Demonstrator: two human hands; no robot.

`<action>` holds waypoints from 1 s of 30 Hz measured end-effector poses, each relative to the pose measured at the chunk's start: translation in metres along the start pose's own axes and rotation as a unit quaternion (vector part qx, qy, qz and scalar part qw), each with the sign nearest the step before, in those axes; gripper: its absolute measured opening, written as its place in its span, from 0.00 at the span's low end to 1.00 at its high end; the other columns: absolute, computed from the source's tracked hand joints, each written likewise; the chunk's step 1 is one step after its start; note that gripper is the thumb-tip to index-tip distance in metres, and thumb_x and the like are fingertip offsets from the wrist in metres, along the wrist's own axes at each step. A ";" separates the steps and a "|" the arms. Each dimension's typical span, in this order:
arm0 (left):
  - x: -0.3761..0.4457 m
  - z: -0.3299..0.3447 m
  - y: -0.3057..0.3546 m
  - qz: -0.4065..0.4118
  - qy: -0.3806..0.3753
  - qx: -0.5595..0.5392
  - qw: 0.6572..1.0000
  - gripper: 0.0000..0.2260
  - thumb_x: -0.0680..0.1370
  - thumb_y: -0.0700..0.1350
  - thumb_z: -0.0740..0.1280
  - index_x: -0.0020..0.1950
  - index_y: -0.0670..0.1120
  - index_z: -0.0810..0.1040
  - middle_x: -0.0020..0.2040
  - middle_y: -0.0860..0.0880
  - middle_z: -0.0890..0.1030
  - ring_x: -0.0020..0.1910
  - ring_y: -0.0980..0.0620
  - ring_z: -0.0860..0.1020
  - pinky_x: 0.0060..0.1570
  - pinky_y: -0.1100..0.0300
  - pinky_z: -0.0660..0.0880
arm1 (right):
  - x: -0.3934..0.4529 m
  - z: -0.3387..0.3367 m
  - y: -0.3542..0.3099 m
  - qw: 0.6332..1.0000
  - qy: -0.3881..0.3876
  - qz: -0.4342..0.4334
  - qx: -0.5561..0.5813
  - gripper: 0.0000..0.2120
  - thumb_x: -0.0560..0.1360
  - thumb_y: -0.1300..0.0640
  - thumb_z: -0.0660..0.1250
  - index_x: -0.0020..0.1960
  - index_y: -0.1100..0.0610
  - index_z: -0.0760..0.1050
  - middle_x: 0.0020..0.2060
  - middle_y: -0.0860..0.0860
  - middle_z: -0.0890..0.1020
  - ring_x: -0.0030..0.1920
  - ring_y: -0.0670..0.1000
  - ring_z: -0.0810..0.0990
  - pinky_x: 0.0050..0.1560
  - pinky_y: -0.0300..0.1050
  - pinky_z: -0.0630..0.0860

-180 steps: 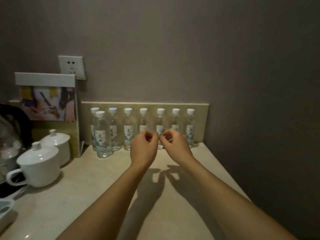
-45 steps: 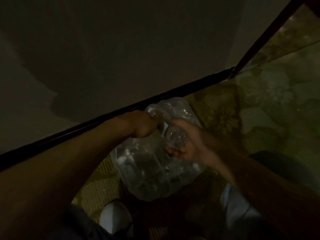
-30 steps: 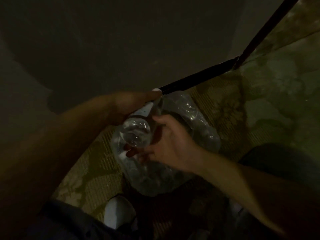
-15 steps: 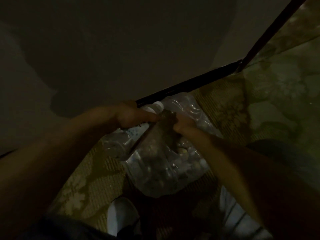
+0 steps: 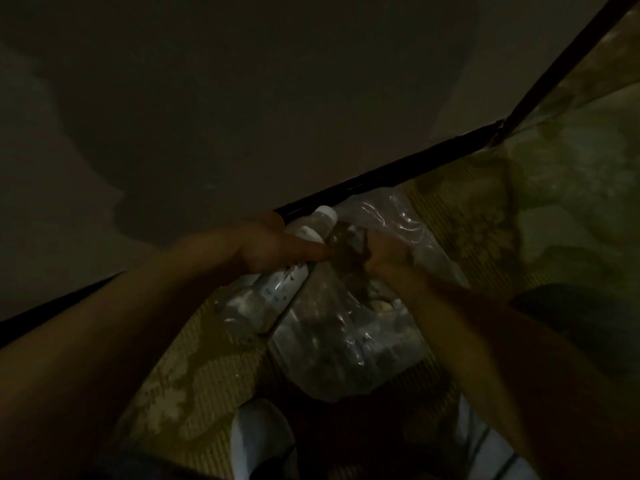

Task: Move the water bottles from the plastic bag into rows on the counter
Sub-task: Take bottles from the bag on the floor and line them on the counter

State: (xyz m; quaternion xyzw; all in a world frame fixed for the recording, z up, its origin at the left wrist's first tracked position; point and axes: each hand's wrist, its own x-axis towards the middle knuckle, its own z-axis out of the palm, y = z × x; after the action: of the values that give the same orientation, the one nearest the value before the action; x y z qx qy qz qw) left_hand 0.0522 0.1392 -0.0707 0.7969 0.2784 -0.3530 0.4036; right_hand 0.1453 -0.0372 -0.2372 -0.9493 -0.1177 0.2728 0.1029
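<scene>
Gripping a clear plastic water bottle with white cap (image 5: 277,285), your left hand (image 5: 273,247) lifts it beside the transparent plastic bag (image 5: 346,341) on patterned floor (image 5: 485,209); your right hand (image 5: 388,251) pinches the bag's mouth.

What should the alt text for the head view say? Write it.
Dim view down at a patterned carpet: the left hand grips a white-capped water bottle while the right hand reaches into a clear plastic bag of bottles. A white shoe shows below.
</scene>
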 end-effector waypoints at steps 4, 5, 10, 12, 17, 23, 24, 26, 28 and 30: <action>0.002 -0.001 -0.002 0.014 0.001 0.016 1.000 0.31 0.68 0.60 0.75 0.66 0.45 0.77 0.55 0.49 0.80 0.44 0.55 0.78 0.36 0.64 0.72 | -0.006 0.007 -0.005 0.998 -0.059 -0.014 -0.004 0.31 0.74 0.49 0.70 0.73 0.56 0.65 0.71 0.58 0.70 0.70 0.60 0.70 0.69 0.53 0.67; 0.002 -0.002 -0.001 0.021 0.006 0.010 1.000 0.31 0.69 0.59 0.75 0.66 0.45 0.76 0.56 0.49 0.80 0.44 0.55 0.78 0.36 0.64 0.72 | -0.009 0.005 -0.007 0.997 -0.068 -0.022 -0.008 0.32 0.75 0.48 0.69 0.75 0.55 0.62 0.73 0.57 0.67 0.71 0.61 0.68 0.70 0.55 0.66; 0.007 -0.005 0.003 0.029 0.016 -0.014 0.999 0.30 0.69 0.57 0.75 0.67 0.45 0.76 0.61 0.45 0.80 0.57 0.46 0.79 0.58 0.53 0.76 | -0.032 -0.018 -0.014 0.995 -0.035 -0.090 -0.012 0.38 0.74 0.56 0.71 0.77 0.49 0.54 0.71 0.55 0.69 0.69 0.60 0.71 0.66 0.56 0.71; 0.012 -0.005 0.007 0.023 0.011 -0.022 0.999 0.31 0.68 0.59 0.76 0.66 0.44 0.77 0.60 0.44 0.81 0.56 0.45 0.80 0.60 0.50 0.76 | -0.046 -0.036 -0.015 0.993 0.013 -0.116 0.010 0.33 0.73 0.54 0.72 0.72 0.48 0.60 0.65 0.53 0.75 0.64 0.58 0.75 0.61 0.53 0.74; 0.012 0.001 0.022 0.025 0.009 -0.078 0.997 0.37 0.65 0.61 0.76 0.68 0.41 0.74 0.59 0.43 0.80 0.49 0.47 0.80 0.47 0.56 0.78 | -0.085 -0.063 -0.016 0.981 0.001 -0.169 -0.095 0.36 0.71 0.49 0.73 0.72 0.47 0.57 0.68 0.52 0.73 0.64 0.57 0.75 0.60 0.53 0.75; 0.012 0.015 0.034 0.053 0.017 -0.129 0.990 0.32 0.72 0.55 0.74 0.71 0.42 0.72 0.64 0.44 0.78 0.55 0.47 0.79 0.47 0.58 0.75 | -0.108 -0.103 -0.012 0.989 0.114 -0.090 0.036 0.32 0.66 0.44 0.75 0.62 0.55 0.65 0.54 0.53 0.74 0.52 0.55 0.77 0.49 0.49 0.75; 0.010 0.016 0.035 0.042 0.016 -0.146 0.988 0.30 0.73 0.55 0.73 0.70 0.42 0.73 0.64 0.45 0.78 0.56 0.47 0.79 0.47 0.59 0.75 | -0.110 -0.106 -0.009 0.989 0.116 -0.066 0.067 0.32 0.67 0.43 0.75 0.63 0.55 0.66 0.54 0.53 0.75 0.51 0.55 0.76 0.51 0.51 0.76; -0.001 0.019 0.036 0.015 0.023 -0.171 0.985 0.25 0.72 0.57 0.73 0.60 0.42 0.77 0.54 0.46 0.82 0.48 0.49 0.81 0.40 0.60 0.76 | -0.112 -0.111 -0.003 0.988 0.088 -0.007 0.124 0.32 0.68 0.41 0.73 0.66 0.54 0.68 0.58 0.53 0.76 0.51 0.51 0.74 0.53 0.49 0.73; -0.015 0.023 0.037 -0.003 0.026 -0.224 0.974 0.23 0.71 0.56 0.74 0.57 0.41 0.79 0.48 0.45 0.83 0.42 0.50 0.82 0.34 0.61 0.77 | -0.121 -0.120 0.002 0.983 0.059 0.069 0.160 0.33 0.69 0.37 0.71 0.67 0.53 0.70 0.57 0.50 0.77 0.48 0.46 0.70 0.51 0.44 0.68; -0.032 0.030 0.039 -0.006 0.026 -0.275 0.961 0.23 0.72 0.55 0.74 0.59 0.42 0.79 0.48 0.45 0.84 0.42 0.50 0.83 0.35 0.61 0.78 | -0.139 -0.129 0.009 0.959 0.071 0.112 0.251 0.33 0.70 0.39 0.73 0.67 0.55 0.69 0.48 0.45 0.75 0.48 0.45 0.71 0.50 0.43 0.71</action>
State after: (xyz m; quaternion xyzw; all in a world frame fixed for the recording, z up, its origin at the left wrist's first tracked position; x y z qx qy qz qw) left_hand 0.0515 0.0888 -0.0407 0.6623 0.3799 -0.2440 0.5979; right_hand 0.1025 -0.1018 -0.0636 -0.9170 0.0694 0.2347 0.3149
